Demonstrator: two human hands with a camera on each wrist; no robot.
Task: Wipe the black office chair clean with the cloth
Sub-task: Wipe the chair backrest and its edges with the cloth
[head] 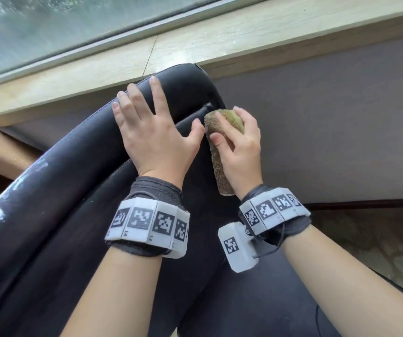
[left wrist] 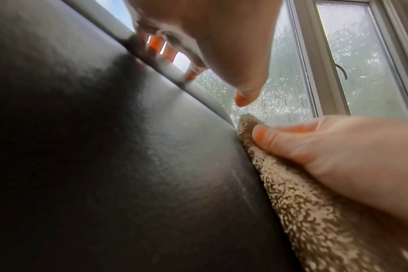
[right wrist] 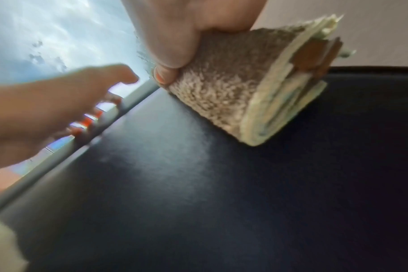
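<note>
The chair (head: 79, 190) leans under the sill (head: 195, 52), its back top at 12 o'clock. The folded cloth (head: 219, 152) presses on the upholstery at 1 o'clock, grasped by the right hand (head: 239, 152). The left hand (head: 151, 132) lies flat, fingers spread, bracing the back. White specks at 9 o'clock suggest wiping is unfinished; judged partway.

Indoor room: windowsill (head: 219, 37), rain-streaked window (head: 49, 23), office chair (head: 49, 215).
</note>
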